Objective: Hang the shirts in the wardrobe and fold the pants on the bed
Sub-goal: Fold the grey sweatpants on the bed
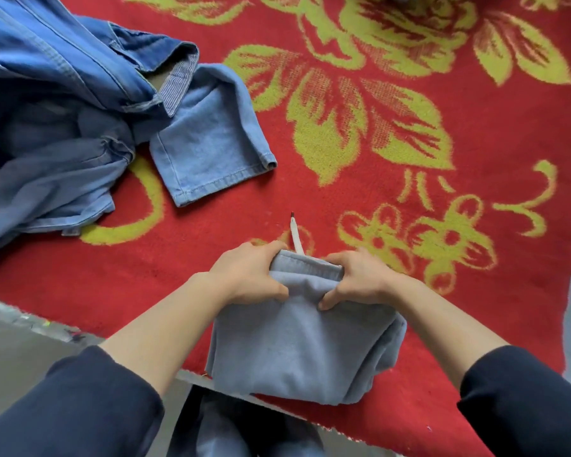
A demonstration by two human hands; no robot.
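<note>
One red blanket [376, 199] with yellow flowers, covering the bed; one heap of blue denim garments [80, 120] at its far left, number unclear; one folded grey sweatpants [297, 344] at the near edge; my two hands, left hand [251, 275] and right hand [360, 278], each gripping the waistband; one white drawstring [295, 234] sticking out beyond it

The bed blanket [475, 143] is bright red with a yellow-green flower-and-leaf pattern, the folded sweatpants [304, 351] pale grey-blue with a white drawstring [295, 237], the heaped jeans [80, 103] light and mid-blue denim, the sleeves [524, 404] dark navy.
</note>
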